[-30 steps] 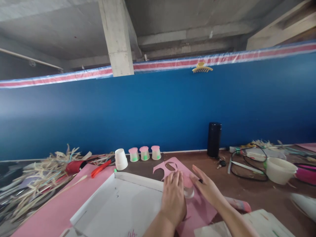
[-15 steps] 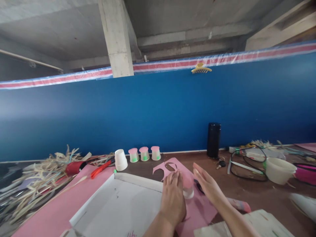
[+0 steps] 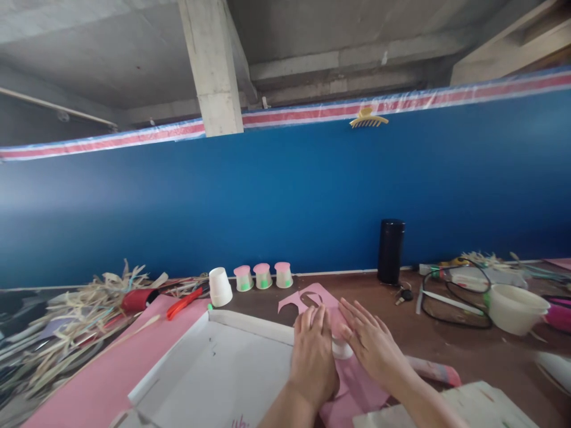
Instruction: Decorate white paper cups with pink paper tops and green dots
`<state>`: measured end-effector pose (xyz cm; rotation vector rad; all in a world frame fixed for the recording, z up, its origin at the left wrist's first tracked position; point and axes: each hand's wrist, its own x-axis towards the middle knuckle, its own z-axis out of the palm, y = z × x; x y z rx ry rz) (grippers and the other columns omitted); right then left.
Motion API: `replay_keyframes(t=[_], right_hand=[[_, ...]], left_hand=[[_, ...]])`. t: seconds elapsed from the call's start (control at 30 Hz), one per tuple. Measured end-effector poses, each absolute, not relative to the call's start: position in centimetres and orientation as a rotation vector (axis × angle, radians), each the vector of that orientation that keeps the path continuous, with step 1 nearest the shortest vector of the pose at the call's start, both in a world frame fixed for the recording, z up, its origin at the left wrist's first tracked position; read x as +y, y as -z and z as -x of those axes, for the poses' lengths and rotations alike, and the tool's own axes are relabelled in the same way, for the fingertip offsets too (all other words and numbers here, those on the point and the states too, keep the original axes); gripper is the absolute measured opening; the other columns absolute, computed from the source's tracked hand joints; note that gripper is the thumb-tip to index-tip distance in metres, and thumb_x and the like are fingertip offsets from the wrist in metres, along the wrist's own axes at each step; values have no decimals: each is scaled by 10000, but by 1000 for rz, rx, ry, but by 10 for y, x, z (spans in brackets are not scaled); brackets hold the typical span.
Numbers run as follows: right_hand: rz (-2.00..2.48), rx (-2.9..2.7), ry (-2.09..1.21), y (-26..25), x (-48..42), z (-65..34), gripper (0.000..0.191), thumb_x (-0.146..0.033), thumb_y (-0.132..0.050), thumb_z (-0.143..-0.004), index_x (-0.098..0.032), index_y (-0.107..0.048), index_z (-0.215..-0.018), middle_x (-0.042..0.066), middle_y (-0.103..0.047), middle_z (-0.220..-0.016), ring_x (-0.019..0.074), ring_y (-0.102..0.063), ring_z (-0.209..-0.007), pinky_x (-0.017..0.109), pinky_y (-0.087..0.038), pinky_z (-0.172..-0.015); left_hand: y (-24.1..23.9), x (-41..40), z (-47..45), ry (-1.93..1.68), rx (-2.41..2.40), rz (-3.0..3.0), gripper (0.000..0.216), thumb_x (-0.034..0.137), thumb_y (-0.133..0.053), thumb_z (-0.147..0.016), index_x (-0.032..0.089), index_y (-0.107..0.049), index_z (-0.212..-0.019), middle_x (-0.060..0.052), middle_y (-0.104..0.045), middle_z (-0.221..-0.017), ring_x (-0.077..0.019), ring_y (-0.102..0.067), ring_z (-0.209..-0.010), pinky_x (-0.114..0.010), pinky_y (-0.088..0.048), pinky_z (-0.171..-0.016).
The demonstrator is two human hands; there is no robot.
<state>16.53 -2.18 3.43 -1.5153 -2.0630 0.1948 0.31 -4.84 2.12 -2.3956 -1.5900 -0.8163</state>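
1. Head view, lower centre: the left hand (image 3: 312, 352) lies palm down on the pink paper sheet (image 3: 357, 383), fingers straight and together. It rests against the left side of a small white cup (image 3: 342, 349). Its thumb is hidden, so I cannot tell whether it grips.
2. The right hand (image 3: 372, 342) has changed. Half a second ago it stood edge-on, apart from the cup; now it lies flat across the cup's pink top with fingers spread, grasping nothing.
3. This looks like the pink cap being pressed onto the cup (a judgement only).
4. The cup sits between both hands, just right of the white tray (image 3: 214, 371).
5. Further up, by the blue wall, three finished pink-topped cups (image 3: 263, 276) stand beside an upturned white cup (image 3: 220, 287). Red scissors (image 3: 184, 303) lie to the left.
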Motion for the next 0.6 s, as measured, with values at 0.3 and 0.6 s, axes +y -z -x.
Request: replay_keyframes(t=[0.3, 0.6], right_hand=[[1571, -2093, -235, -41, -27, -161, 556, -537, -368, -920, -299, -450, -1416, 19, -414, -1497, 285, -313, -1411, 552, -269, -1116], [1544, -2067, -265, -36, -25, -161, 583, -558, -370, -911, -272, -459, -1411, 39, -447, -1477, 303, -334, -1399, 561, -284, -1110]], left_hand=[[-14, -46, -6, 791, -1610, 2377, 677, 166, -486, -738, 121, -412, -1409, -114, -367, -1506, -309, -297, -1364, -497, -247, -1131], [-14, -46, -5, 828, -1618, 2394, 687, 148, -487, -721, 134, -425, -1405, -102, -373, -1508, -308, -294, -1371, -509, -248, -1134]])
